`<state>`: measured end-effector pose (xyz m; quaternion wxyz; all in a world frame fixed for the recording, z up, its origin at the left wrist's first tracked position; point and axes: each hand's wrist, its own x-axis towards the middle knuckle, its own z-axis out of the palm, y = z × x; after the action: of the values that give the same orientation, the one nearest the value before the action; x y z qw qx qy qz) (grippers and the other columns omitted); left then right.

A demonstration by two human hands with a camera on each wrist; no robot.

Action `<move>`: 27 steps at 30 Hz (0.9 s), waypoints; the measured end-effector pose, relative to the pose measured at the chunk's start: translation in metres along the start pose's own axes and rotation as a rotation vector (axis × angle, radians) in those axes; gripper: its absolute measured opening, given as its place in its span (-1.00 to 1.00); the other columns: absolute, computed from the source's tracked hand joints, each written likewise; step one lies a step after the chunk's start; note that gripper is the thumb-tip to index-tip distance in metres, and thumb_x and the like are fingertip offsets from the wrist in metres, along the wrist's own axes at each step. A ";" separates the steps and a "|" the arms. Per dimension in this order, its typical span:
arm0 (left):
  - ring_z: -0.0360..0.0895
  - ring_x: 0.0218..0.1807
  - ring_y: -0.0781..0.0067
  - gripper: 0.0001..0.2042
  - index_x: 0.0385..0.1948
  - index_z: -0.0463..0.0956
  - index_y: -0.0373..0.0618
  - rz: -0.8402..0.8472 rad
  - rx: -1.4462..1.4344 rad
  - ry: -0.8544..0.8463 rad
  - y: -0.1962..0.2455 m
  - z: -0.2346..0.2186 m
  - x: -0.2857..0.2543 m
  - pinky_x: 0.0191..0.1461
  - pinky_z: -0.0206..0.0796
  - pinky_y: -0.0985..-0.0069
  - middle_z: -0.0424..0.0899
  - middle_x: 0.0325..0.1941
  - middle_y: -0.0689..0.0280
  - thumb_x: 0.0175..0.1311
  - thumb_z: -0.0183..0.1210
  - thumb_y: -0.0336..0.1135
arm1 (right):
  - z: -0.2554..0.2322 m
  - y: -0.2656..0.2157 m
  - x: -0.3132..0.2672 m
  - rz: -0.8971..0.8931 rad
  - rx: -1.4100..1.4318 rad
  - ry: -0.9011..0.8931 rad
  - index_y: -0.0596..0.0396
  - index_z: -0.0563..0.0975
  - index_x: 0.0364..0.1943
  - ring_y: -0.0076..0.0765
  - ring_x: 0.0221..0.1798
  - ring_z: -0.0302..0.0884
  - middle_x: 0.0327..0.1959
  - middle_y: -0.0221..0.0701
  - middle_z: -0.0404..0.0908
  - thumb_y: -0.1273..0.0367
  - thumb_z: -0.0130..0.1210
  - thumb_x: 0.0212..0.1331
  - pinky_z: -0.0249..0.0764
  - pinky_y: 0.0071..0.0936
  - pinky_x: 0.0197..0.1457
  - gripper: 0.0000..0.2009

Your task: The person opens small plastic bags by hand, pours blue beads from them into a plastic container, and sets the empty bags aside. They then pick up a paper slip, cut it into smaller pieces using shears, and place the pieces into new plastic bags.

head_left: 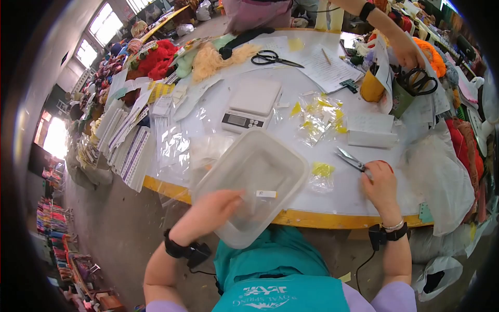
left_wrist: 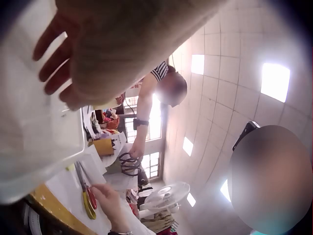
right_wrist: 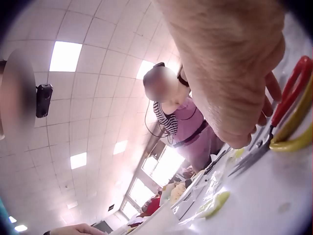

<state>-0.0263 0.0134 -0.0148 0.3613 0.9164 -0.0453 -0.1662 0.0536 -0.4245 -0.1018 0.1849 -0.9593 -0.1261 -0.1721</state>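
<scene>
A translucent plastic bin point(head_left: 236, 240) overhangs the table's front edge, near the wearer's lap. My left hand point(head_left: 210, 210) reaches over its near left side, fingers loosely extended; in the left wrist view they spread against the pale plastic. A small white label point(head_left: 266, 194) shows on the bin. My right hand point(head_left: 382, 187) lies on the table at a pair of scissors point(head_left: 349, 159), blades pointing away to the left. In the right wrist view the scissors' red handle point(right_wrist: 285, 105) and yellow handle point(right_wrist: 293, 146) lie beside the fingers, not wrapped by them.
A digital scale point(head_left: 254, 101) stands behind the bin. Clear packets with yellow pieces point(head_left: 319, 117) and papers point(head_left: 370, 130) lie to the right. Across the table another person's hand point(head_left: 408, 54) is at black-handled scissors point(head_left: 423, 82) in a holder. Yarn point(head_left: 156, 60) is heaped at the back left.
</scene>
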 end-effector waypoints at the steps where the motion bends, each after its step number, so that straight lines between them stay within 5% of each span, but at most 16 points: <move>1: 0.63 0.06 0.24 -0.68 0.16 0.60 -0.15 0.045 0.099 0.089 -0.004 -0.015 0.008 0.18 0.43 0.42 0.71 0.04 0.15 0.39 0.15 -0.47 | 0.004 0.000 -0.004 0.016 0.013 0.045 0.08 0.62 -0.15 -0.06 0.04 0.60 -0.09 -0.28 0.68 0.41 0.28 0.09 0.56 -0.22 0.04 -0.78; 4: 0.50 0.30 0.01 -0.63 0.20 0.59 -0.08 0.253 0.414 0.422 -0.035 -0.074 0.074 0.40 0.30 0.24 0.62 0.24 0.06 0.35 0.19 -0.43 | 0.012 0.003 -0.013 0.082 0.062 0.143 0.12 0.62 -0.07 -0.05 0.06 0.59 -0.01 -0.26 0.65 0.45 0.28 0.07 0.54 -0.20 0.12 -0.71; 5: 0.31 0.47 -0.09 -0.59 0.22 0.59 -0.05 0.274 0.581 0.489 -0.050 -0.094 0.103 0.50 0.16 0.14 0.45 0.42 0.03 0.31 0.22 -0.41 | 0.016 0.003 -0.016 0.114 0.095 0.151 0.13 0.62 -0.05 -0.04 0.06 0.59 0.01 -0.25 0.64 0.46 0.27 0.07 0.52 -0.20 0.15 -0.69; 8: 0.19 0.54 -0.16 -0.63 0.18 0.62 0.06 0.093 0.928 0.536 -0.114 -0.130 0.183 0.50 0.14 0.00 0.34 0.51 0.05 0.37 0.17 -0.17 | 0.020 0.003 -0.019 0.095 0.071 0.148 0.16 0.61 -0.02 -0.02 0.07 0.58 0.05 -0.24 0.62 0.48 0.27 0.05 0.51 -0.19 0.17 -0.66; 11: 0.14 0.56 -0.23 -0.59 0.19 0.61 -0.01 -0.143 0.867 0.432 -0.168 -0.147 0.236 0.54 0.08 -0.02 0.31 0.53 0.00 0.43 0.05 -0.08 | 0.017 0.000 -0.017 0.079 0.051 0.130 0.18 0.60 -0.04 -0.02 0.08 0.58 0.06 -0.23 0.61 0.50 0.27 0.03 0.51 -0.18 0.17 -0.67; 14: 0.14 0.58 -0.19 -0.53 0.26 0.54 -0.13 -0.240 1.310 -0.182 -0.256 -0.191 0.305 0.59 0.00 0.04 0.30 0.53 -0.06 0.46 -0.02 -0.08 | 0.020 0.000 -0.015 0.097 0.066 0.124 0.20 0.61 -0.08 -0.03 0.08 0.58 0.07 -0.22 0.60 0.52 0.26 0.01 0.50 -0.19 0.17 -0.68; 16: 0.21 0.55 -0.15 -0.48 0.32 0.45 -0.28 -0.088 0.591 0.449 -0.319 -0.227 0.312 0.62 -0.01 0.16 0.37 0.47 -0.11 0.45 -0.02 -0.12 | 0.021 0.001 -0.014 0.104 0.072 0.123 0.20 0.61 -0.10 -0.03 0.08 0.58 0.06 -0.22 0.60 0.53 0.25 0.00 0.50 -0.19 0.16 -0.70; 17: 0.23 0.55 -0.07 -0.44 0.36 0.36 -0.34 -0.027 0.481 0.573 -0.323 -0.244 0.313 0.62 -0.02 0.25 0.38 0.47 -0.11 0.44 -0.02 -0.15 | 0.022 -0.001 -0.013 0.108 0.073 0.126 0.20 0.62 -0.11 -0.02 0.07 0.58 0.06 -0.21 0.60 0.53 0.25 -0.01 0.50 -0.20 0.15 -0.70; 18: 0.25 0.54 -0.04 -0.43 0.37 0.35 -0.36 -0.063 0.222 0.597 -0.271 -0.249 0.298 0.62 -0.02 0.29 0.40 0.46 -0.12 0.43 -0.01 -0.16 | 0.022 -0.001 -0.013 0.109 0.076 0.131 0.21 0.62 -0.12 -0.02 0.07 0.58 0.05 -0.20 0.60 0.53 0.24 -0.01 0.51 -0.21 0.15 -0.71; 21: 0.31 0.51 -0.02 -0.43 0.35 0.35 -0.42 -0.141 -0.025 0.721 -0.216 -0.254 0.277 0.58 0.02 0.34 0.41 0.45 -0.14 0.40 0.01 -0.19 | 0.025 0.001 -0.012 0.101 0.075 0.137 0.21 0.62 -0.11 -0.01 0.07 0.58 0.04 -0.19 0.60 0.54 0.23 0.00 0.52 -0.21 0.12 -0.71; 24: 0.29 0.52 -0.02 -0.49 0.27 0.47 -0.35 0.015 0.292 0.627 -0.280 -0.284 0.293 0.57 0.06 0.32 0.39 0.47 -0.12 0.39 0.06 -0.20 | 0.023 0.000 -0.011 0.092 0.080 0.146 0.22 0.62 -0.11 -0.01 0.07 0.58 0.04 -0.19 0.61 0.56 0.21 0.00 0.52 -0.23 0.13 -0.71; 27: 0.26 0.53 -0.05 -0.60 0.14 0.63 -0.19 -0.167 0.531 0.210 -0.261 -0.247 0.266 0.57 0.08 0.25 0.40 0.46 -0.07 0.34 0.14 -0.21 | 0.020 0.004 -0.015 0.118 0.151 0.155 0.21 0.61 -0.07 0.00 0.09 0.58 0.04 -0.19 0.61 0.58 0.21 -0.01 0.51 -0.21 0.15 -0.67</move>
<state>0.2973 0.3107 -0.0950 0.0967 0.9916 0.0260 -0.0820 0.0472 -0.4224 -0.1262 0.2758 -0.9321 -0.0673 -0.2248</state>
